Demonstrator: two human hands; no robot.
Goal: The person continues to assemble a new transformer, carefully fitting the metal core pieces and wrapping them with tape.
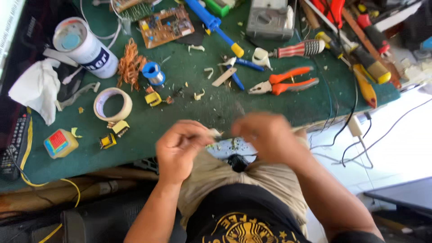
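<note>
Both hands, left hand [179, 146] and right hand [265, 135], are closed, pinching a small pale scrap [215, 132] over the desk [189, 112]; it looks light, flimsy, best gripped by its ends.

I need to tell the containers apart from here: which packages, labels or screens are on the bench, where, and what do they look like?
White can: far left, lying tilted, round, dark blue label band.
Small yellow bottle: near left edge, squarish, red and blue label.
Grey meter: top centre, boxy, round dial; screen not readable.
Remote control: left edge, black, rows of buttons.
Both hands, left hand and right hand, pinch a small pale scrap.
</note>
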